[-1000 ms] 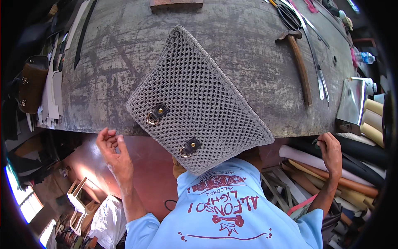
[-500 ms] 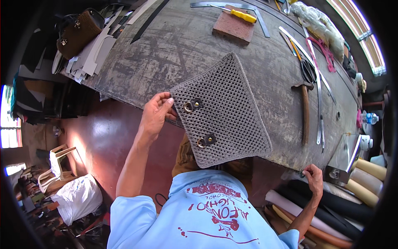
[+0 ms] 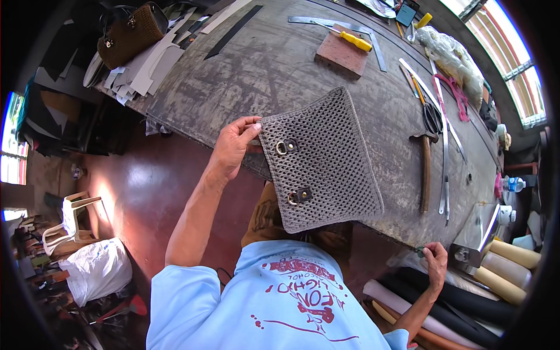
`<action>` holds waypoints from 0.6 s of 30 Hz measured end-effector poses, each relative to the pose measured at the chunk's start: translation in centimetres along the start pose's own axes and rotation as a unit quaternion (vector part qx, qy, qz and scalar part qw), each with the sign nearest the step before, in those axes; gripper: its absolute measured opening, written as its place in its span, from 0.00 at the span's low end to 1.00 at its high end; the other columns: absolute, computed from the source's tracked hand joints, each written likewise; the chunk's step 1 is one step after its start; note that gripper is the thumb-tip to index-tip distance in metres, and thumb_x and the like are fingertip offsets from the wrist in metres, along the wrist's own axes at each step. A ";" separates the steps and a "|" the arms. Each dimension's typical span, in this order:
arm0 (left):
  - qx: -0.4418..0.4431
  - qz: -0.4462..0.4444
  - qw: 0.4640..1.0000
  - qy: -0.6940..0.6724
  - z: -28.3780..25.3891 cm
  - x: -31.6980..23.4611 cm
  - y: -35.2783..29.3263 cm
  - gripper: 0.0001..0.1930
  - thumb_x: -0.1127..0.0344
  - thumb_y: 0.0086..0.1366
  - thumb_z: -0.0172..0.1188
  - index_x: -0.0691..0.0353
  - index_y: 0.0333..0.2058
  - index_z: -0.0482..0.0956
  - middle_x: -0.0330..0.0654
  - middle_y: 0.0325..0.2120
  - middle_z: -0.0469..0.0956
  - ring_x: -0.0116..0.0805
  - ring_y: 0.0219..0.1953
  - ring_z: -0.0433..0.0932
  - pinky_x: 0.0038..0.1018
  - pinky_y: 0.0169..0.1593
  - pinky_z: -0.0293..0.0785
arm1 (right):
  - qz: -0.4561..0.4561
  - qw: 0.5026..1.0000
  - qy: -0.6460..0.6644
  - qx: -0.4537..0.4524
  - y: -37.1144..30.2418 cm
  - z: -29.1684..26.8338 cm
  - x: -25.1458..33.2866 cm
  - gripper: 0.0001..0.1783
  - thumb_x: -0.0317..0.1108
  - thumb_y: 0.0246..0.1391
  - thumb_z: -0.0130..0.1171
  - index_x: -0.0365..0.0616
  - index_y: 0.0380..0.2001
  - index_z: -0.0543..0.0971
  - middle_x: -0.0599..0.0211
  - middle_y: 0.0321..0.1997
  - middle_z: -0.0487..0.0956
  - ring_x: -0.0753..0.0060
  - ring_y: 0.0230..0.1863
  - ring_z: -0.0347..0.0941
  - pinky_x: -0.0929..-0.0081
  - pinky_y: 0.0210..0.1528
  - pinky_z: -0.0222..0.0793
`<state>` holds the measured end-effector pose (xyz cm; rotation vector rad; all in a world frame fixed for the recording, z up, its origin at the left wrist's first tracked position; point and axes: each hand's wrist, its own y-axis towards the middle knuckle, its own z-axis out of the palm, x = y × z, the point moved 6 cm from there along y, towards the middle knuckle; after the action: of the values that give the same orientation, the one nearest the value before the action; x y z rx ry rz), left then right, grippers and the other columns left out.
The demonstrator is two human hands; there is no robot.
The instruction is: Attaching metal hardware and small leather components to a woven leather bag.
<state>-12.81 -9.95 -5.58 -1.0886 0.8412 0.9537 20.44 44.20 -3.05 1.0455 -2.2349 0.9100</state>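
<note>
A grey open-weave mesh panel (image 3: 326, 163) lies across the front edge of the workbench, its near part reaching past the edge. Near its left side are two dark leather tabs with metal D-rings (image 3: 282, 148). My left hand (image 3: 234, 146) pinches the panel's upper left corner between thumb and fingers. Well to the right, by the bench's front edge, my right hand (image 3: 436, 265) is closed, with a small dark green thing at its fingertips, too small to name. A hammer (image 3: 426, 175) and black-bladed scissors (image 3: 432, 118) lie right of the panel.
The scratched workbench (image 3: 216, 93) carries a reddish block (image 3: 341, 55) with a yellow-handled screwdriver (image 3: 356, 41), a metal square (image 3: 303, 21) and metal rulers (image 3: 445, 169). A brown handbag (image 3: 131, 36) sits far left. Material rolls (image 3: 466, 312) lie beneath the right end.
The whole view has shifted a little. My left hand has slid nearer the panel's upper left corner, which sits slightly higher. My right hand stays closed near the bench edge.
</note>
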 end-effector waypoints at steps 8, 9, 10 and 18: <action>0.048 -0.059 0.983 -0.169 3.0 2.8 0.3 0.11 0.71 0.69 0.57 0.67 0.48 0.73 0.41 0.39 0.81 0.28 0.40 0.81 0.28 0.44 0.80 | 0.000 0.997 0.076 0.008 1.4 0.6 -1.2 0.06 0.29 0.55 0.63 0.39 0.33 0.78 0.76 0.28 0.76 0.85 0.29 0.66 0.83 0.32 0.61; 0.063 -0.059 0.978 -0.189 4.3 3.2 -0.2 0.12 0.72 0.68 0.57 0.68 0.49 0.73 0.41 0.40 0.81 0.29 0.40 0.81 0.28 0.45 0.80 | -0.002 0.997 0.078 0.007 1.3 0.9 -1.0 0.06 0.29 0.55 0.63 0.39 0.33 0.78 0.76 0.28 0.76 0.85 0.29 0.66 0.83 0.32 0.61; 0.065 -0.055 0.979 -0.187 5.2 3.0 -0.5 0.12 0.72 0.68 0.57 0.68 0.49 0.73 0.41 0.40 0.81 0.29 0.40 0.81 0.28 0.45 0.80 | -0.005 0.997 0.081 0.003 1.2 1.0 -0.8 0.06 0.29 0.55 0.63 0.39 0.33 0.78 0.76 0.28 0.76 0.85 0.29 0.66 0.83 0.32 0.62; 0.083 0.247 0.963 -0.071 10.9 -6.1 -6.9 0.13 0.73 0.70 0.57 0.69 0.52 0.73 0.41 0.43 0.80 0.26 0.44 0.77 0.25 0.49 0.74 | -0.018 0.994 0.106 -0.032 0.3 0.7 -2.6 0.06 0.30 0.54 0.63 0.41 0.34 0.79 0.76 0.27 0.76 0.85 0.25 0.67 0.83 0.30 0.65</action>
<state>-7.68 -1.93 5.05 -0.6645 1.0778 1.3311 21.59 44.97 -5.36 0.9126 -2.0504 0.8849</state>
